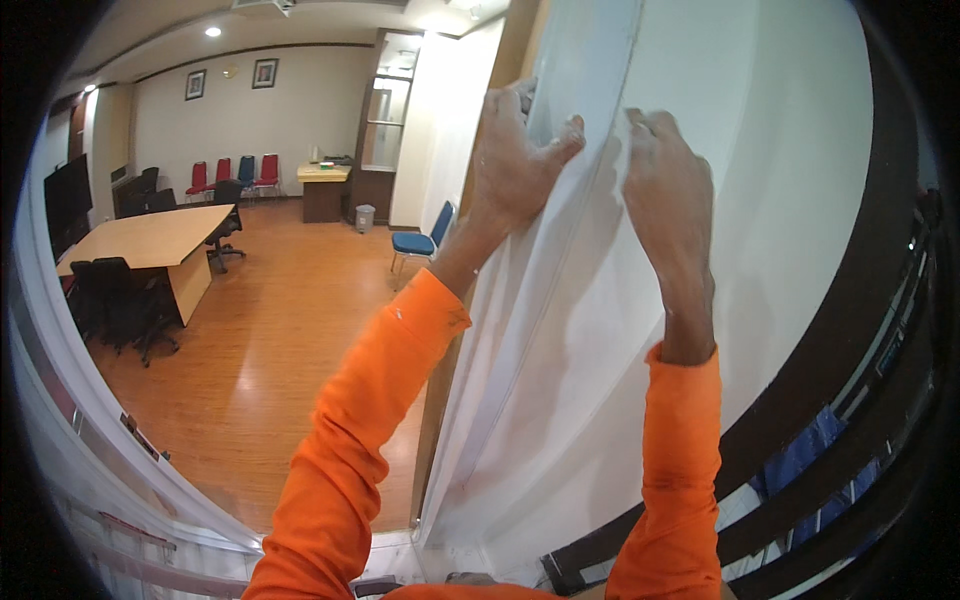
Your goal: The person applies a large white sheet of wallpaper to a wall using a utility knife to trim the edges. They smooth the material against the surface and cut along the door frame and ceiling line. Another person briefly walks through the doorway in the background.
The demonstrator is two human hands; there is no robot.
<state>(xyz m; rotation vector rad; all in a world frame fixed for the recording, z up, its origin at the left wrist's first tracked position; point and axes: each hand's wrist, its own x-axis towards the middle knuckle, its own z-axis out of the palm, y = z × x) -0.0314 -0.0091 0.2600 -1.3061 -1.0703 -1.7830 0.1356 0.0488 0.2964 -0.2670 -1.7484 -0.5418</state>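
Observation:
A white door frame [520,300] rises in front of me beside a pale wall [780,150]. On the frame's upper part is my left hand [515,165], its fingers bent around the left edge and its thumb lying over the front face. White powder or paste marks the thumb and fingers. To the right, at about the same height, my right hand [665,180] is closed close to the wall beside the frame's seam, fingers curled in a pinch. Whatever it holds, if anything, is hidden behind the fingers. Both arms wear orange sleeves.
Left of the frame, a doorway opens on a room with a wooden floor [270,370]. In it are a large table [150,238], black office chairs [120,300], a blue chair [425,238] and a grey bin [365,217]. Dark slats [800,520] curve along the lower right.

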